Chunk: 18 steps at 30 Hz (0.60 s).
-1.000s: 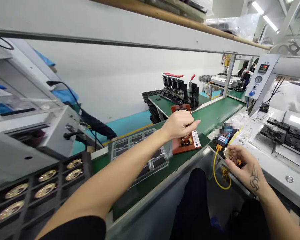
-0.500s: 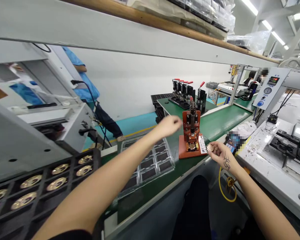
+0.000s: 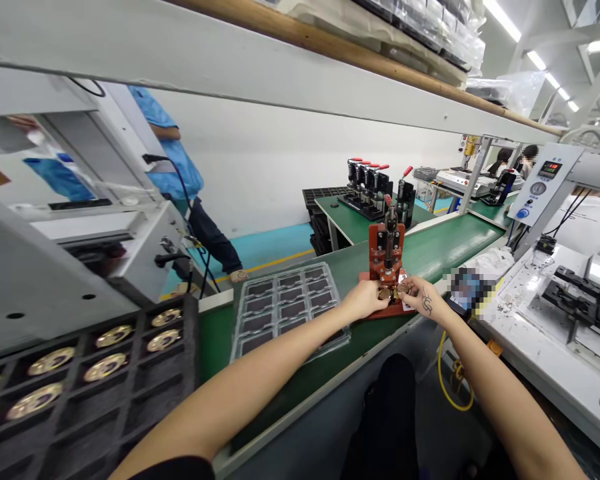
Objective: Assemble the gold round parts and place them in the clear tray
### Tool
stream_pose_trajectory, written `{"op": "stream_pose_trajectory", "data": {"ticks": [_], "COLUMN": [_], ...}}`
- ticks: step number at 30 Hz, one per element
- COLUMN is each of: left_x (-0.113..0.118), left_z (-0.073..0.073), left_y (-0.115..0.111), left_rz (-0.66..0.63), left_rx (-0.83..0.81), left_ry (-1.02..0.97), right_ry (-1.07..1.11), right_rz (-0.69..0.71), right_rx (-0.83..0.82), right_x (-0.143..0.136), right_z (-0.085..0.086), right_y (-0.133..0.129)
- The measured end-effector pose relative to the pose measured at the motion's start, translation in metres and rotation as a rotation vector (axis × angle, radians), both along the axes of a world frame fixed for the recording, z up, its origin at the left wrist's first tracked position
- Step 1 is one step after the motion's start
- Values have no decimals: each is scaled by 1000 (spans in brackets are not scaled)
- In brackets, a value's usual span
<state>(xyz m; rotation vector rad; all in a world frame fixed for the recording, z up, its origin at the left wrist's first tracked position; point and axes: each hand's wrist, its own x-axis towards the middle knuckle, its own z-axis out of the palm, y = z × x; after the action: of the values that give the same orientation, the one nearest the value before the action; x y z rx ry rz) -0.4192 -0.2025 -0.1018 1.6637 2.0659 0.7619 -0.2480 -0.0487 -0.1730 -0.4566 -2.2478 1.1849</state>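
A small red toggle-clamp press (image 3: pixel 387 250) stands on the green bench. At its base my left hand (image 3: pixel 366 300) pinches a round gold-coloured metal part (image 3: pixel 384 293) beside the brass-coloured nest. My right hand (image 3: pixel 424 297), with a dark mark on its back, holds another round gold-coloured part (image 3: pixel 403 289) by its edge, at the right side of the nest. Both hands are closed, and their fingers partly cover the press base. Left of the press lies a clear plastic tray (image 3: pixel 280 310) with dark compartments.
A black divided tray (image 3: pixel 165 377) with several gold rings is at lower left. More toggle clamps (image 3: pixel 367 183) with red handles stand behind. A white machine table (image 3: pixel 515 313) and a phone-like device (image 3: pixel 464 290) are at right. A person in blue (image 3: pixel 173 160) stands at left.
My left hand has come down from beside the press's upper part to the nest and now grips a round part there. My right hand has moved left with its round part, up to the nest.
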Motion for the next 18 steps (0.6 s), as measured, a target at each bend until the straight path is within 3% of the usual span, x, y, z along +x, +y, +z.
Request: {"op": "stream_pose_trajectory", "data": {"ticks": [3,7,12,15,18], "left_x": [-11,-34,-53,-57,-51], "left_z": [13,45,81,98,118], "left_y": [-26,-65,-109,-137,-154], "left_rz": [-5,48,139,225,279], "left_rx": [-11,51,58,70,152], "left_ry": [-11,5,-177,-257,-245], "right_ry": [-20,-43,-75,-87,-1], "right_rz": [37,130,149,102,-30], "right_rx": [35,89,153,179,201], "right_x": [-16,-37,-29,-12,-12], "right_z": [2,9,21,44,94], "right_y": [0,-7,-12,3,30]}}
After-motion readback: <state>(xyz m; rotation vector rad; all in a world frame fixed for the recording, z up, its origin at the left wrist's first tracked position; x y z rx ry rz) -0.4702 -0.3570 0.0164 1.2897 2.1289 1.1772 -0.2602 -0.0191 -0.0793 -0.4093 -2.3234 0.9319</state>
